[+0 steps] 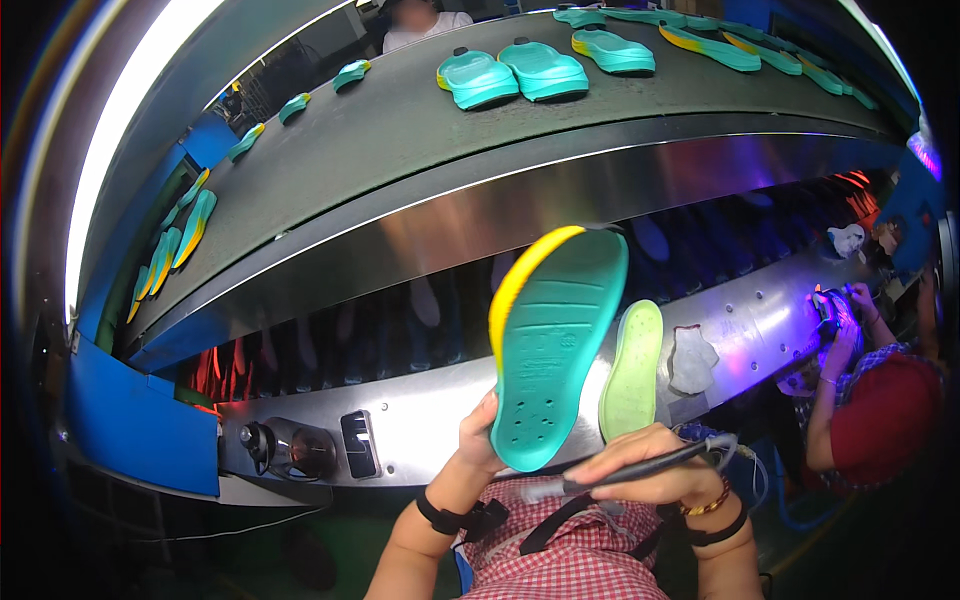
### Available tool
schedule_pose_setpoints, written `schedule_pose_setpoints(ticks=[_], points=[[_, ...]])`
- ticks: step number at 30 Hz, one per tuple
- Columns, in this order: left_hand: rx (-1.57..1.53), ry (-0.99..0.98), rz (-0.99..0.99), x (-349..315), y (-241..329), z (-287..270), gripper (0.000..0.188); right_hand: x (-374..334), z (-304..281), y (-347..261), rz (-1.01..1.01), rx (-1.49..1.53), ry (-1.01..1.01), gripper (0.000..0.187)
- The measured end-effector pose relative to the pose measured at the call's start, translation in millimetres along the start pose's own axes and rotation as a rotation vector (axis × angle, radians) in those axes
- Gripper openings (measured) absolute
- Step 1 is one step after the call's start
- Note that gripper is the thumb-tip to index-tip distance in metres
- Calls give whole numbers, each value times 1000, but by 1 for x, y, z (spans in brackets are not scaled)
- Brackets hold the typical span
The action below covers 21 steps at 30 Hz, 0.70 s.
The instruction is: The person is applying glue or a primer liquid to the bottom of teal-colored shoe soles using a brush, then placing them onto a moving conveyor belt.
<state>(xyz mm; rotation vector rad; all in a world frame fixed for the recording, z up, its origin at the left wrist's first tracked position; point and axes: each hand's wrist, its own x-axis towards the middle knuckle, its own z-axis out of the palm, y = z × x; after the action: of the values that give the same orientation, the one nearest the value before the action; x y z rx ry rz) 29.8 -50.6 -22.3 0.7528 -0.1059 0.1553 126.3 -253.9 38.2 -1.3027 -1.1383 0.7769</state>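
Note:
My left hand (480, 437) grips the lower left edge of a teal shoe sole (556, 350) with a yellow band along its upper left side. The sole is raised upright, its grooved face with small holes toward me. In my right hand (642, 446) is a brush (628, 473) with a black handle and a pale tip pointing left, just below the sole's lower end and apart from it. A thin tube runs from the handle's rear. Beyond my right hand, a pale green insole-shaped piece (632, 365) lies on the metal ledge, its lower end behind my fingers.
A crumpled whitish cloth (691, 360) lies on the metal ledge (430, 388); a bottle (300, 450) and phone (359, 445) are left. Teal soles (541, 70) line the conveyor belt (390, 130). Co-workers are at right (880, 415) and across the belt (425, 25).

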Motion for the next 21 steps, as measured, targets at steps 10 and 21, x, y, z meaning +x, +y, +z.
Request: schedule_pose_setpoints(ticks=[10, 21], points=[[42, 88, -654, 7, 26, 7, 54, 7, -29, -21, -182, -130, -258, 23], [303, -126, -667, 9, 50, 7, 65, 10, -46, -30, -99, -344, -389, 26]])
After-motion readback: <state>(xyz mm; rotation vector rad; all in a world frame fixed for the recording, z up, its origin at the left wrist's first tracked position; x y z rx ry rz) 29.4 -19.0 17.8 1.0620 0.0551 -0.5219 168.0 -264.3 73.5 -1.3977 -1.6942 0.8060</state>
